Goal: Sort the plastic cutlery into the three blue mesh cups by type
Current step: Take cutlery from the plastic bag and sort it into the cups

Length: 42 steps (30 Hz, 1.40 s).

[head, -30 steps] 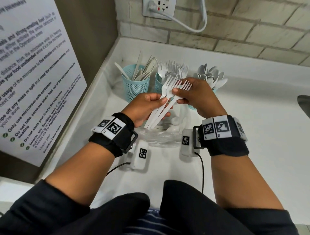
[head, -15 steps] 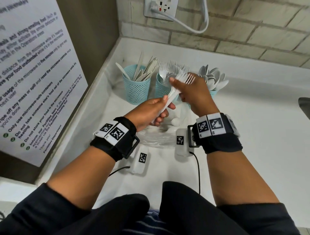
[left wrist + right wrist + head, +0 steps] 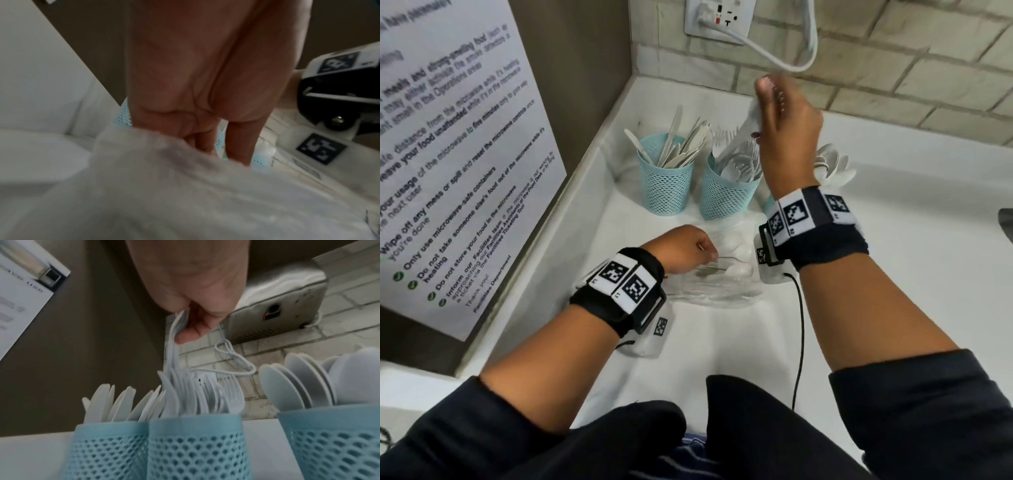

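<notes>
While the left hand (image 3: 685,251) reaches down, the right hand (image 3: 786,126) pinches forks (image 3: 174,337) overhead.

Head view looks down at counter; right wrist low, close; both share mesh cups (image 3: 729,192)

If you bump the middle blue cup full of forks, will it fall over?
Maybe. The middle mesh cup looks tall, narrow and light, with forks sticking out above its rim, so it is probably top-heavy. The knife cup close beside it might stop a tip that way.
</notes>
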Motion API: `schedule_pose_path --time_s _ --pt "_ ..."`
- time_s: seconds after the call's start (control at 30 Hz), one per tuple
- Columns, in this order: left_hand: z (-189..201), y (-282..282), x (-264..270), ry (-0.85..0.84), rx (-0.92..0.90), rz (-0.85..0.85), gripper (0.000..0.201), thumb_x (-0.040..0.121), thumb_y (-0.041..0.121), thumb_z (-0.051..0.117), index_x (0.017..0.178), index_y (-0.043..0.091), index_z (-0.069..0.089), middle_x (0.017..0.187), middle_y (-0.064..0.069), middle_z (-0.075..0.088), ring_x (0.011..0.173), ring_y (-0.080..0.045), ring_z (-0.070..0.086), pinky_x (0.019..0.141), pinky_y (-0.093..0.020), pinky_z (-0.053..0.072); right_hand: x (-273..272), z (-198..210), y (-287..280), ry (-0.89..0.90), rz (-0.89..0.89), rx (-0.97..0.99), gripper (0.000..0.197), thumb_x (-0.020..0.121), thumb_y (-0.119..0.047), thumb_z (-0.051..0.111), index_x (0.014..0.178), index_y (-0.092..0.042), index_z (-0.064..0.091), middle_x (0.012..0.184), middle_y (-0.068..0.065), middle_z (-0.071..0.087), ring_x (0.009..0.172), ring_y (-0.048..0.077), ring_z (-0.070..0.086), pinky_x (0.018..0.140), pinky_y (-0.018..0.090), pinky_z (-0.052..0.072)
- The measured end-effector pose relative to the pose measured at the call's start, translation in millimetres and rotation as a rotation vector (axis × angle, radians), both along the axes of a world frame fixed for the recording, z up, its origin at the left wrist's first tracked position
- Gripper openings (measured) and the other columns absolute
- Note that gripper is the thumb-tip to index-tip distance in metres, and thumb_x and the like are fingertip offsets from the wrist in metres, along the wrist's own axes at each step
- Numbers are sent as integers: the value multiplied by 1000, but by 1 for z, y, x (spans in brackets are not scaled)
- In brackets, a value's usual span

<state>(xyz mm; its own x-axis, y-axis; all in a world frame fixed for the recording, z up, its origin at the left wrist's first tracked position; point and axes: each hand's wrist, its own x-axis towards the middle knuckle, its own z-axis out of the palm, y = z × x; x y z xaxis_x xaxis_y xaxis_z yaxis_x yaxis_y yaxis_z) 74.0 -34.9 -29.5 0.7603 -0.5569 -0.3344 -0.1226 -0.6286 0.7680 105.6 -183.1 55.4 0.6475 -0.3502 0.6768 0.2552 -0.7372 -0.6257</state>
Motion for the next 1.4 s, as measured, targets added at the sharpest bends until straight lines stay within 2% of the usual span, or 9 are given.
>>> schedule_pose_path --time_s 0.17,0.3,0.53,0.7,0.8,0.93,1.03,1.2,1.4 --pt "-7 1 -4 -134 231 -126 28 86 21 63 113 13 61 116 -1 58 103 -15 54 86 -21 40 9 -22 2 403 -77 -469 43 98 -43 35 119 -17 61 114 13 61 112 31 46 82 35 36" --pt "-10 -1 -6 -189 335 -196 39 83 25 65 120 17 56 127 -7 50 116 -24 49 99 -30 41 11 -24 7 663 -117 -550 40 98 -45 32 123 -29 59 129 9 46 125 34 30 99 41 27" --pt "-8 -8 -11 -313 438 -267 51 84 28 63 131 20 44 132 -9 37 123 -28 35 102 -38 39 9 -13 13 915 -89 -539 41 97 -49 31 127 -33 53 135 11 39 130 33 23 102 45 22" --pt "-10 -12 -15 -322 461 -293 56 83 27 63 133 17 40 135 -8 36 123 -27 35 102 -39 40 -12 -7 12 816 -47 -467 55 89 -50 49 140 -31 37 144 13 30 134 34 18 105 46 21" --pt "-10 -16 -15 -332 491 -309 62 82 31 64 135 14 38 135 -9 35 123 -29 36 102 -41 39 -29 -1 7 733 -65 -350 49 90 -42 52 137 -30 42 142 10 34 133 32 21 105 42 22" --pt "-10 -18 -15 -347 561 -321 64 83 37 61 137 12 37 137 -9 35 125 -31 34 103 -44 38 -50 4 -4 665 -31 -298 26 91 -30 55 109 -15 65 115 13 61 113 29 49 94 30 35" --pt "-10 -19 -17 -368 579 -322 58 85 39 58 134 14 39 135 -7 35 126 -30 33 101 -45 38 -64 10 -10 832 51 -243 27 90 -23 57 87 3 66 84 15 61 81 25 55 65 26 41" --pt "-10 -21 -18 -399 579 -306 49 88 36 55 130 15 44 130 -9 40 123 -29 39 98 -44 37 -77 3 -8 1251 139 -418 35 93 -31 52 117 -9 64 126 11 59 118 25 52 98 32 40" --pt "-12 -19 -15 -354 525 -286 43 89 26 51 128 11 46 128 -11 48 118 -30 48 99 -42 42 -80 -30 -13 1305 191 -331 38 89 -36 59 125 -25 58 140 1 48 126 19 46 101 27 34"
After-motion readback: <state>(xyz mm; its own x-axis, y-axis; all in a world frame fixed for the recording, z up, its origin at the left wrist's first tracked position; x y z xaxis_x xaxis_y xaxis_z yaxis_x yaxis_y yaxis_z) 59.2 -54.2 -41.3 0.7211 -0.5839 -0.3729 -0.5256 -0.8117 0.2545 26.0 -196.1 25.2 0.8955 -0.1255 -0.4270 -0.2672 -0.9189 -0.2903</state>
